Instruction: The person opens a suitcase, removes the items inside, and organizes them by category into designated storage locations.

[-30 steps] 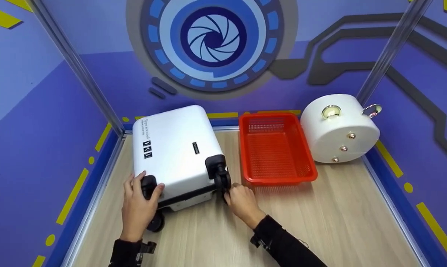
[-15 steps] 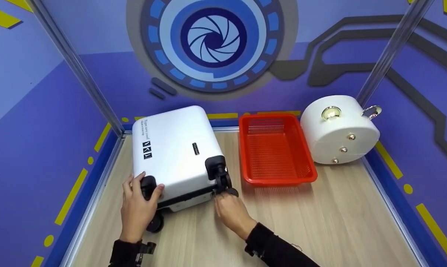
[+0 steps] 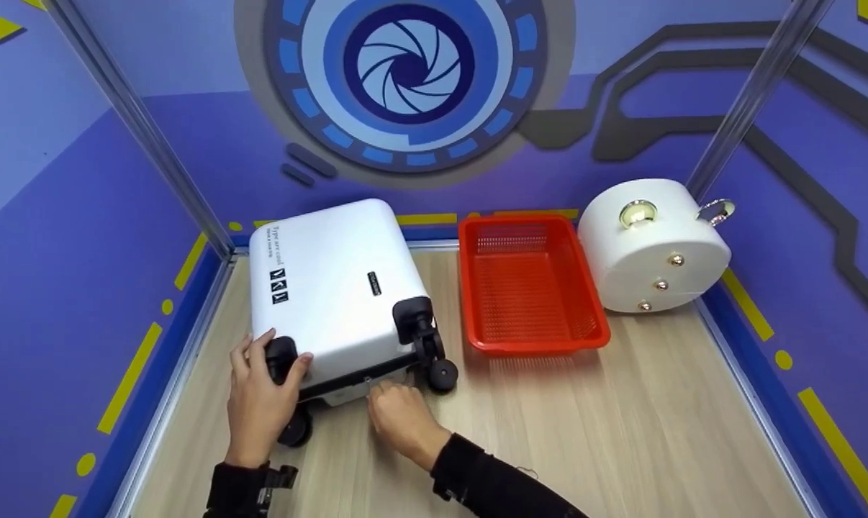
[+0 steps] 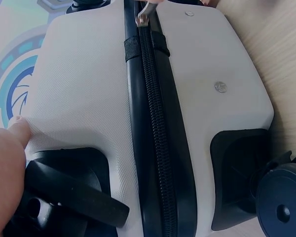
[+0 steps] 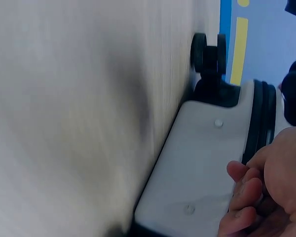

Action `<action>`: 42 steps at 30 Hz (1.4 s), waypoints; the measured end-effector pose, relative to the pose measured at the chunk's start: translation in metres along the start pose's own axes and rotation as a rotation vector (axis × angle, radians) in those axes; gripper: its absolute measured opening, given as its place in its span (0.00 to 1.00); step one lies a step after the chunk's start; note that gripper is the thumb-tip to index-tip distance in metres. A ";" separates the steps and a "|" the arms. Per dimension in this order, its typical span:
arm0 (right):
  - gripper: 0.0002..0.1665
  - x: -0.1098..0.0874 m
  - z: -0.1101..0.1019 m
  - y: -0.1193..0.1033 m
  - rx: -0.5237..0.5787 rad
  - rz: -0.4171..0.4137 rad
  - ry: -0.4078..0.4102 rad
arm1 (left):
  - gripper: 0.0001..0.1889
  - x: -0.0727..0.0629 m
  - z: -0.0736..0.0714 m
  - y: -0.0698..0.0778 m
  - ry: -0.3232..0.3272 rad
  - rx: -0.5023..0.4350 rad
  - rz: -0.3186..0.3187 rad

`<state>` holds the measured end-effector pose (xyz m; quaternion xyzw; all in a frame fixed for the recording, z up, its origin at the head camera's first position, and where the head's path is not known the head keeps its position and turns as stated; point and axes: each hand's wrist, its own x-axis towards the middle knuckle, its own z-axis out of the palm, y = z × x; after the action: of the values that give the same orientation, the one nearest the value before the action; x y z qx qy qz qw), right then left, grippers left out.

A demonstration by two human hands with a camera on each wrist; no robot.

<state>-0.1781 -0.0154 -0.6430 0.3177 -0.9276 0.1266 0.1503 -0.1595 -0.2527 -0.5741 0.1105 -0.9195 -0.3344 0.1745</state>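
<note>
A white hard-shell suitcase (image 3: 333,273) lies on its side, wheels facing me. My left hand (image 3: 258,410) grips its near left corner, thumb and fingers spread around the black wheel mount (image 3: 281,360). At the suitcase's near end, my right hand (image 3: 405,421) pinches a metal zipper pull (image 4: 148,9) with curled fingers. In the left wrist view, the slider (image 4: 142,20) sits on the black zipper (image 4: 158,123), and meshed teeth run from it toward the left corner. The right wrist view shows the curled right fingers (image 5: 246,192) close to the zipper band, with the pull itself hidden.
To the right of the suitcase stands a red plastic basket (image 3: 468,288). Beside it is a round white case (image 3: 664,280) with gold studs and handle rings. Patterned blue-purple walls enclose the wooden tabletop (image 3: 621,417) at the back and both sides.
From beside the right wheel, my right hand has travelled left along the near end, bringing the zipper pull with it. That wheel is now uncovered. My left hand keeps its hold on the corner.
</note>
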 end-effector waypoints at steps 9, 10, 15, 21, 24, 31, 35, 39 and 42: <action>0.15 0.003 0.000 -0.001 0.051 -0.045 -0.010 | 0.44 0.001 0.000 -0.001 0.000 -0.002 0.003; 0.16 0.003 -0.002 0.001 0.069 -0.046 -0.004 | 0.44 0.001 0.000 -0.001 -0.001 0.000 0.002; 0.17 0.010 -0.024 0.016 0.182 -0.091 0.094 | 0.44 0.001 -0.001 -0.001 0.001 0.000 -0.001; 0.06 0.030 -0.070 0.041 0.324 -0.230 0.310 | 0.44 0.001 -0.001 -0.001 -0.002 0.000 -0.002; 0.10 0.040 -0.085 0.056 0.362 -0.163 0.352 | 0.44 0.000 0.000 -0.002 0.002 -0.002 0.002; 0.28 0.056 -0.090 0.084 0.309 0.061 0.114 | 0.44 -0.003 0.003 0.000 -0.002 0.003 -0.007; 0.31 0.057 -0.087 0.087 0.283 0.051 0.015 | 0.45 -0.004 0.003 0.001 -0.011 0.022 -0.008; 0.36 0.059 -0.088 0.088 0.304 0.049 -0.004 | 0.46 -0.003 0.002 0.004 -0.016 0.032 -0.007; 0.37 0.061 -0.089 0.089 0.313 0.051 -0.011 | 0.46 -0.003 0.001 0.007 -0.017 0.042 -0.008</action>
<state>-0.2625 0.0486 -0.5514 0.3144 -0.9051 0.2716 0.0906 -0.1574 -0.2455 -0.5710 0.1149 -0.9274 -0.3165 0.1628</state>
